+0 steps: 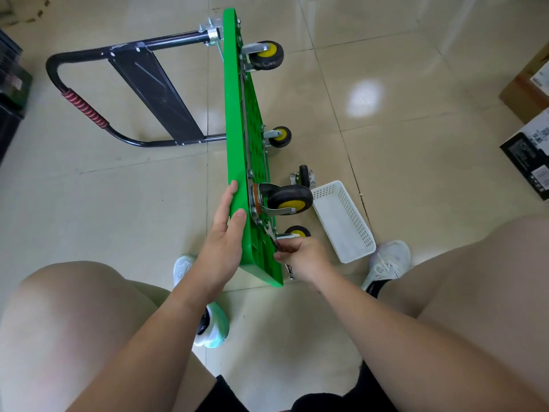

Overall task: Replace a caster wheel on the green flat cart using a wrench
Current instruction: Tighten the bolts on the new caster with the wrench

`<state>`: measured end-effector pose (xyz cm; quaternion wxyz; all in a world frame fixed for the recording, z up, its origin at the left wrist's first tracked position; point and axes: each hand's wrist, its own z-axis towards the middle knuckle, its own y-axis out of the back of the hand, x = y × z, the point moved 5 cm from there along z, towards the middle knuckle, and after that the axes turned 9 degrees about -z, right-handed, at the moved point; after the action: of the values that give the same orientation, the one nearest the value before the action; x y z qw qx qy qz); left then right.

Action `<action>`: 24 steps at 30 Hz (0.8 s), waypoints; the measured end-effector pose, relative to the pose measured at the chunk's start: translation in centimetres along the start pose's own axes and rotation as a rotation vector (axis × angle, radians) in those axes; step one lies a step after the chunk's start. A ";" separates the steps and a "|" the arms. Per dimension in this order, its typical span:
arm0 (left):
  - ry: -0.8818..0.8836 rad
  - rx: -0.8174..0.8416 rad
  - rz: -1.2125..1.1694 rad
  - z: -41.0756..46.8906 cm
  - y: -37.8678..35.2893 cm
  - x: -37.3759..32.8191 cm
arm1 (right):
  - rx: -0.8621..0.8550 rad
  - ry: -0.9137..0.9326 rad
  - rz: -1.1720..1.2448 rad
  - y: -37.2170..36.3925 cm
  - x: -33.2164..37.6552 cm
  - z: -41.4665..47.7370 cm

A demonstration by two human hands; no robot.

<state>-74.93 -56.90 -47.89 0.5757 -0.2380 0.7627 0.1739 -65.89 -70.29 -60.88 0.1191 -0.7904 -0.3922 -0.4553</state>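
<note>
Green cart on edge on the floor: wrenching beside a caster wheel.
Bracing with flat, straight-fingered left hand; gripping the wrench in the right hand, fingers curled round it; keeping it seated square.

Tiled floor: green cart on edge, white basket, loose caster beside it, boxes right.

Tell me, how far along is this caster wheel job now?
Looks done: a loose black caster lies beside the white plastic basket, and the green flat cart, tipped on its side, carries four wheels. In hand: the right hand grips a metal wrench at the underside; the left hand steadies the deck. Left: probably tightening bolts, then righting the cart.
</note>
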 end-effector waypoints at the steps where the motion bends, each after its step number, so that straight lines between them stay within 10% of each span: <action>1: 0.002 0.004 0.013 0.0 0.0 0.1 | 0.000 0.001 0.000 -0.1 -0.2 0.5; 24: 0.000 0.023 0.053 -0.2 0.4 0.1 | 0.068 0.031 0.026 -1.8 -1.3 4.1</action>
<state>-75.31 -56.66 -47.99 0.5736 -0.2111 0.7706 0.1802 -65.01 -67.53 -64.56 0.1578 -0.7838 -0.3954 -0.4522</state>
